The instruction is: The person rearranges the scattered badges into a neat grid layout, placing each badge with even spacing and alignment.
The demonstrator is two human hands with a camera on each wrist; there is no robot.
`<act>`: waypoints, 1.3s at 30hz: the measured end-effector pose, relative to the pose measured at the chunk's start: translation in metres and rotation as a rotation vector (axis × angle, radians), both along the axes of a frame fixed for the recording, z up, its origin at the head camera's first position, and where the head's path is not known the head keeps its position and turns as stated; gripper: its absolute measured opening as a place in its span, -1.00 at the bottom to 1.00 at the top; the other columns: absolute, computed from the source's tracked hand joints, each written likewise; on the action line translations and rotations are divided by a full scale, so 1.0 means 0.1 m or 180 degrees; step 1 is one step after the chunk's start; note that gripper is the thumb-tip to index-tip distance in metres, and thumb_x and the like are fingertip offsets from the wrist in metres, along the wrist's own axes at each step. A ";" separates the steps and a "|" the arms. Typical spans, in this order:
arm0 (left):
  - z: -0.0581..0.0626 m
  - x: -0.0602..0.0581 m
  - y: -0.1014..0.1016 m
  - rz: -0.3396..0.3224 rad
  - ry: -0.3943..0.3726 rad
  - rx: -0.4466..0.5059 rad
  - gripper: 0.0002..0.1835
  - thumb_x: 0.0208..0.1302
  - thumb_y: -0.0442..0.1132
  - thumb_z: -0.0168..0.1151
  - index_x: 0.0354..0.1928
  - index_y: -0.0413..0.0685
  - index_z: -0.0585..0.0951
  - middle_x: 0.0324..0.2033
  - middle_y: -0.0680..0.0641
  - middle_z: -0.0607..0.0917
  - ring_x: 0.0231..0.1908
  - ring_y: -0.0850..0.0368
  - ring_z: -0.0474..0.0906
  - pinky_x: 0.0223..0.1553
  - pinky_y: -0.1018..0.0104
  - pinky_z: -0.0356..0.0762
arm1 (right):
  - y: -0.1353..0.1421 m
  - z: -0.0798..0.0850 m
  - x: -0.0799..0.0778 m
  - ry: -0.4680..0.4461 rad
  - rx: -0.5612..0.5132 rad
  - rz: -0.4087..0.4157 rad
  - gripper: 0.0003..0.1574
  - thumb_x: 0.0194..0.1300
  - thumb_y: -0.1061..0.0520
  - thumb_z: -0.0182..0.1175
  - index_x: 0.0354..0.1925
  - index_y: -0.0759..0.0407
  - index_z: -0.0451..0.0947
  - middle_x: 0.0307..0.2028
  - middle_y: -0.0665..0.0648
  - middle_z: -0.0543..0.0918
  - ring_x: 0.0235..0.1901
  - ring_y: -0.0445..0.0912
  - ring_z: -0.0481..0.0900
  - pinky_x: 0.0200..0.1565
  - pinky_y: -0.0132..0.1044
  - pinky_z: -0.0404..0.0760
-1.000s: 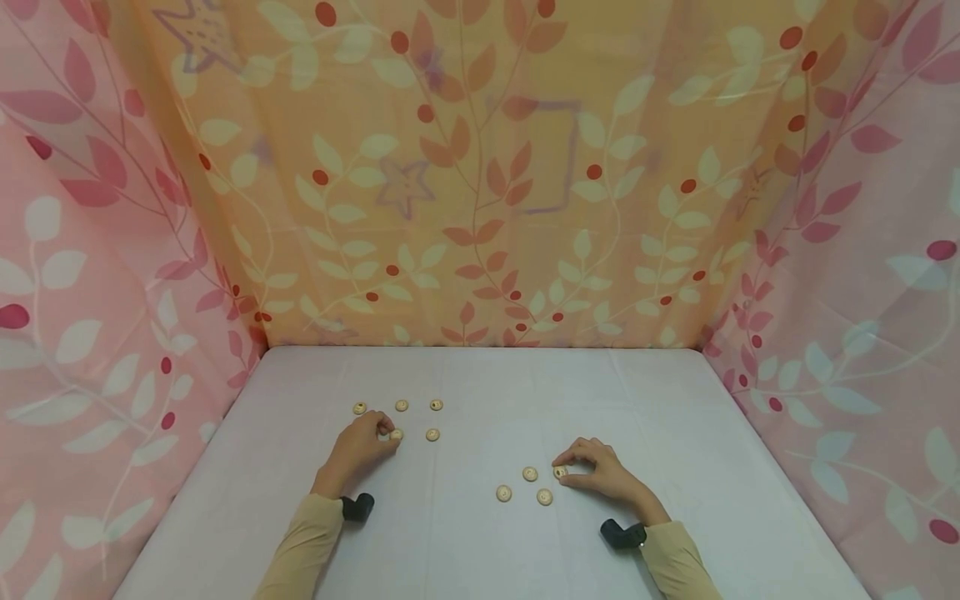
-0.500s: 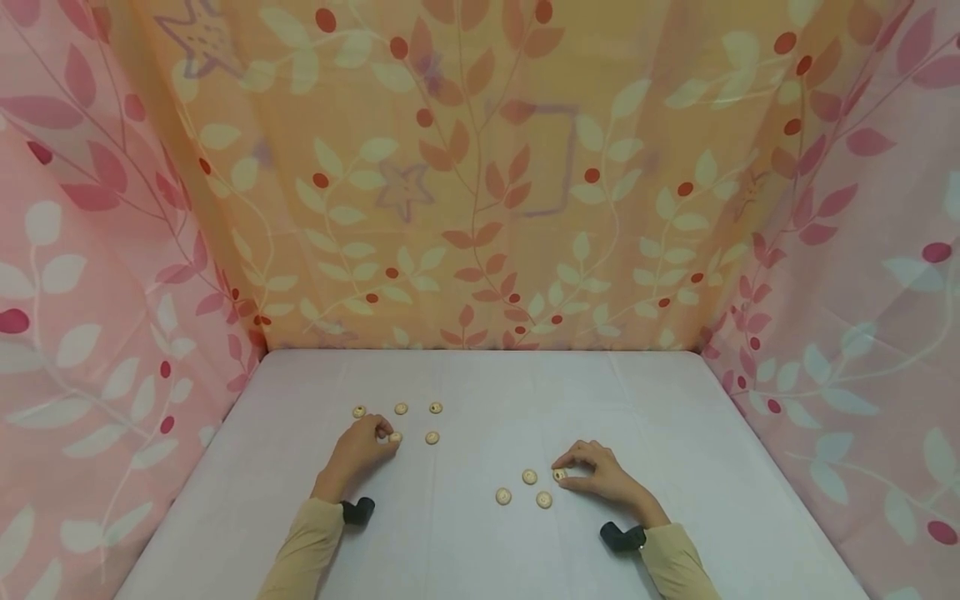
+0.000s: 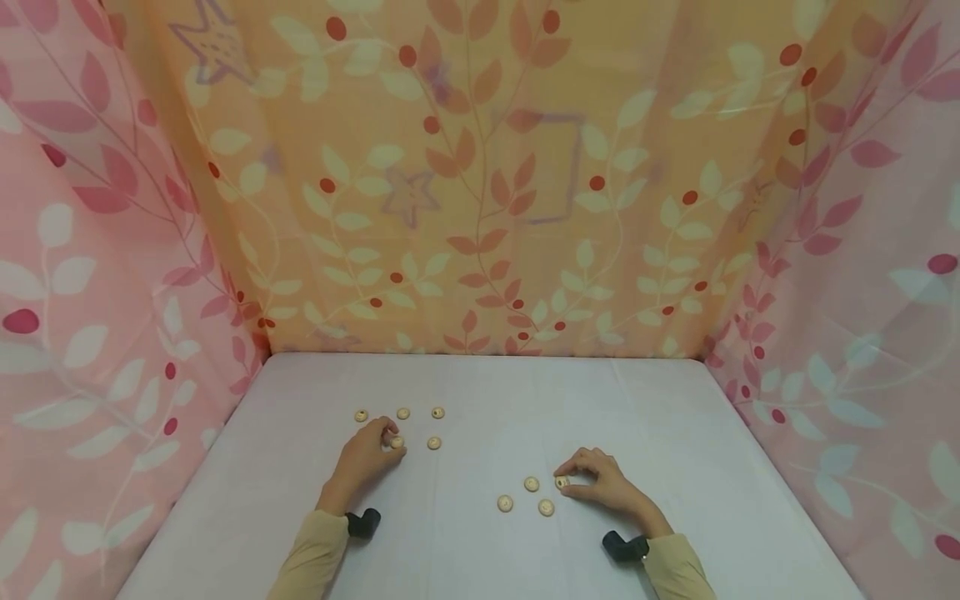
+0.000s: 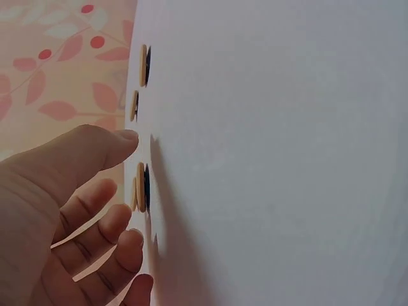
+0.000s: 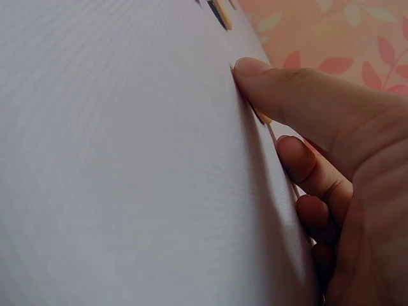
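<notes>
Small round wooden discs lie flat on the white table in two groups. At the left, my left hand (image 3: 367, 458) is spread around one disc (image 3: 397, 442), its thumb and fingers apart from it; in the left wrist view that disc (image 4: 141, 187) stands clear of the fingertips. Another disc (image 3: 434, 443) lies just right of it. Over at the right group, my right hand (image 3: 600, 481) pinches a dark-marked disc (image 3: 562, 482) between thumb and forefinger, at the table surface. The thumb mostly hides this disc (image 5: 262, 117) in the right wrist view.
Behind the left hand is a row of discs (image 3: 403, 413). Left of the right hand lie three more, one (image 3: 532, 483) closest to it. The white table (image 3: 480, 383) ends at an orange leaf-patterned curtain (image 3: 480, 208), with pink curtains on both sides.
The left thumb and fingers have opened away from their disc, which stays in place. My right hand keeps its hold with hardly any movement. The head view has tilted slightly.
</notes>
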State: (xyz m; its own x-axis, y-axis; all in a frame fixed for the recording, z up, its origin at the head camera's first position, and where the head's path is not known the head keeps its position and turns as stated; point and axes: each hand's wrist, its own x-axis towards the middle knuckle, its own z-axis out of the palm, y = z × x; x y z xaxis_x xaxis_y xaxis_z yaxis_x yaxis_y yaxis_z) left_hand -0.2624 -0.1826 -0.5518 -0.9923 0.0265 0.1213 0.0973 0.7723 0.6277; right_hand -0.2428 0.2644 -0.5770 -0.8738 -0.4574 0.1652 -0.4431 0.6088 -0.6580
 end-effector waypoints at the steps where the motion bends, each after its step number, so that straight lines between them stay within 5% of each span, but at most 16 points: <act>1: 0.00 0.01 0.01 0.0003 0.0019 0.0013 -0.66 -0.06 -0.10 0.42 -0.24 0.02 0.54 -0.41 0.06 0.57 -0.41 0.17 0.43 -0.33 0.24 0.35 | 0.00 0.00 0.00 0.0002 -0.0005 0.0007 -0.66 -0.01 -0.24 0.32 -0.19 -0.33 0.58 -0.29 -0.31 0.53 -0.26 -0.29 0.32 -0.18 -0.22 0.10; 20: 0.09 0.14 0.34 -0.0181 0.0191 0.0015 -0.71 -0.01 -0.14 0.41 -0.24 0.01 0.56 -0.45 0.07 0.50 -0.50 0.23 0.33 -0.45 0.33 0.28 | 0.01 0.00 0.00 -0.0015 -0.0066 0.0075 -0.64 0.01 -0.22 0.32 -0.17 -0.28 0.59 -0.26 -0.28 0.55 -0.26 -0.27 0.33 -0.18 -0.21 0.10; 39: 0.07 0.34 0.80 -0.0781 0.0601 -0.0152 -0.78 0.03 -0.14 0.37 -0.29 0.05 0.56 -0.47 0.10 0.52 -0.57 0.37 0.29 -0.54 0.50 0.28 | -0.01 0.03 0.01 -0.0033 -0.0040 0.0025 -0.66 0.00 -0.19 0.34 -0.19 -0.28 0.60 -0.26 -0.29 0.55 -0.25 -0.27 0.33 -0.18 -0.21 0.09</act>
State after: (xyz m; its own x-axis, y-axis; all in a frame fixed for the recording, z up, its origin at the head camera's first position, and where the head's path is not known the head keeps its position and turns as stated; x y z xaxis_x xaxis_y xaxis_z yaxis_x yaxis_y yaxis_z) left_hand -0.2284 -0.1028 -0.5451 -0.9156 0.2727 0.2956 0.3960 0.7396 0.5443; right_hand -0.2420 0.2639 -0.5737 -0.8719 -0.4621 0.1620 -0.4409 0.5969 -0.6703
